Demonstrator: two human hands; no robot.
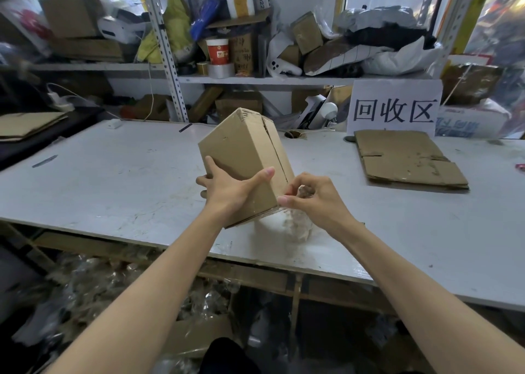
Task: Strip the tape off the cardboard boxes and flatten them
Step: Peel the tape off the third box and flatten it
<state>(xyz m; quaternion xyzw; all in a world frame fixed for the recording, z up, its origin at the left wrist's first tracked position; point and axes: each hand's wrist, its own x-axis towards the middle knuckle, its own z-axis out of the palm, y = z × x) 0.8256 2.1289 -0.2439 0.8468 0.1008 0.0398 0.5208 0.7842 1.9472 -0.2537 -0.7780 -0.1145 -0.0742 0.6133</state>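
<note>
Small cardboard box [244,152] is held tilted in the air over the white table [113,174], near the person's edge and not resting on it. L hand [227,194] grips its lower end, thumb across the near face, fingers wrapped round the far side. R hand [315,200] is at the box's lower-right corner, fingers curled and pinching a crumpled tape wad [297,227] of clear film that hangs below it toward the tabletop. Can't tell if the wad is attached to the box. Box looks empty and light, prob. thin corrugated: stiff along the faces, weak at creases and flaps. The centre seam on the right face shows a dark gap, so it seems free of tape there. Best hold is prob. across two opposite faces near an end, then push the corners inward to collapse it. Tape is sticky and stretchy and will likely cling to fingers. Tabletop is flat, scuffed and hard, w/ flattened cardboard [409,160] lying to the right below a paper sign [395,109]. Behind is a cluttered metal shelf [255,79] w/ a red paper cup [217,51], tape rolls [221,70], parcels and bags. Scrap film is heaped under the table.
</note>
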